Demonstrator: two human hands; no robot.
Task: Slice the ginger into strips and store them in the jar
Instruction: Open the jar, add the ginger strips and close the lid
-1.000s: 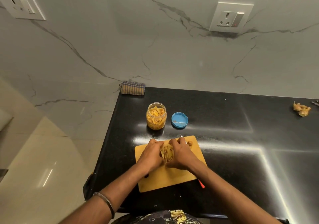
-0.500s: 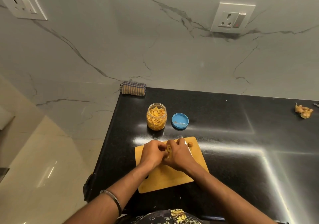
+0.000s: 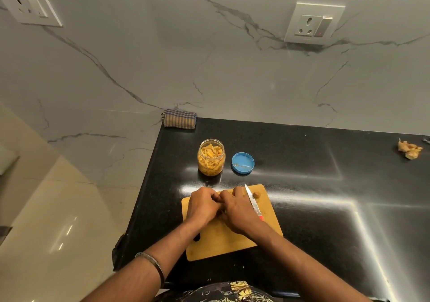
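My left hand (image 3: 203, 205) and my right hand (image 3: 237, 208) press together, fingers curled, over the far half of the wooden cutting board (image 3: 223, 243). The ginger strips they enclose are hidden between them. A knife (image 3: 252, 199) with a red handle lies on the board along the right side of my right hand. One small ginger piece (image 3: 257, 194) sits just right of the blade. Beyond the board stands the open clear jar (image 3: 211, 157), nearly full of ginger strips. Its blue lid (image 3: 243, 163) lies upturned to its right.
The board rests on a black counter (image 3: 314, 185) whose left edge drops to a pale floor. A folded checked cloth (image 3: 179, 119) lies at the back left corner. Ginger scraps (image 3: 409, 149) lie at the far right. A marble wall with two sockets rises behind.
My hands have closed together around the ginger strips, which showed between them a second ago and are now covered. Jar, lid and knife have stayed put.
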